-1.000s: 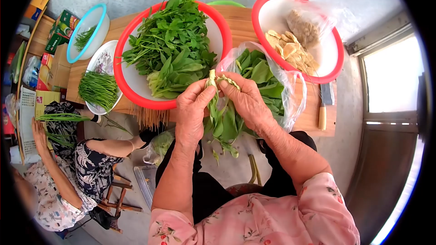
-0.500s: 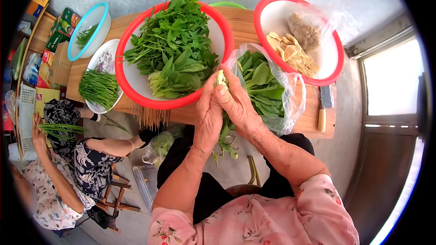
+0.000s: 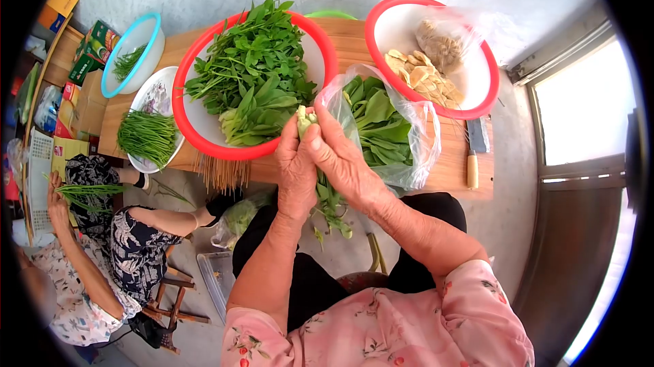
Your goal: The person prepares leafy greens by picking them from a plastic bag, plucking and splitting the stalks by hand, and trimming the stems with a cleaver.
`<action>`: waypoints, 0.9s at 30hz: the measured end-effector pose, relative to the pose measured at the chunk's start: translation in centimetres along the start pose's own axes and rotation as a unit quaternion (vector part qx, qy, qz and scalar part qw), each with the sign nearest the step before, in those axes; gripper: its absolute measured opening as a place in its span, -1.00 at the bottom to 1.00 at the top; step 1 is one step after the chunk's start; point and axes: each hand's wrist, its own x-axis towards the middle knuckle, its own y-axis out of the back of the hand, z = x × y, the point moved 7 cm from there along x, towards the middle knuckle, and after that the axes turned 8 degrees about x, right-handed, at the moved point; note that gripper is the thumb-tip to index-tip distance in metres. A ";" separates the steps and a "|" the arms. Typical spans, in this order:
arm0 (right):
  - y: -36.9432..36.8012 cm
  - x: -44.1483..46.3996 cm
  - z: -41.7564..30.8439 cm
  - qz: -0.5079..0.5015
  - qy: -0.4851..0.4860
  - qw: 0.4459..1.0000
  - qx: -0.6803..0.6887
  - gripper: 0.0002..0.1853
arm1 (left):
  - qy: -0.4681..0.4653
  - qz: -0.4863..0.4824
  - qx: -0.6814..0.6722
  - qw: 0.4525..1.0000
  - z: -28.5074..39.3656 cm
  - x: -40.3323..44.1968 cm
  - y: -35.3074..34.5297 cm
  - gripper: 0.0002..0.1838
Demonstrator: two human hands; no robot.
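My left hand (image 3: 296, 176) and my right hand (image 3: 344, 163) are pressed together, fingers wrapped round a small bunch of leafy greens (image 3: 306, 119). Its pale stem ends poke up between the fingertips, and leaves hang below the hands. Behind them stands a red-rimmed basin (image 3: 325, 47) heaped with green leaves (image 3: 255, 60). Close to my right hand is a clear plastic bag (image 3: 426, 156) with more leafy greens (image 3: 378, 118) inside.
Another red-rimmed basin (image 3: 485, 94) holds pale slices and a bagged brown food. A cleaver (image 3: 475, 152) lies at the table's (image 3: 449, 176) right. Left are a white dish of chives (image 3: 146, 137), a blue-rimmed basin (image 3: 153, 47) and a seated person (image 3: 88, 272) holding green stalks.
My hands have come together round the greens, which were earlier spread between them, and the hanging leaves have sunk lower. The whole view has shifted slightly. The other person's stalks have moved a little.
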 end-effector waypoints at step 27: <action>34.4 -18.5 11.8 0.387 -0.106 0.769 -0.498 -0.25 | 0.227 0.012 0.021 0.973 -1.3 -17.8 1.0 -0.67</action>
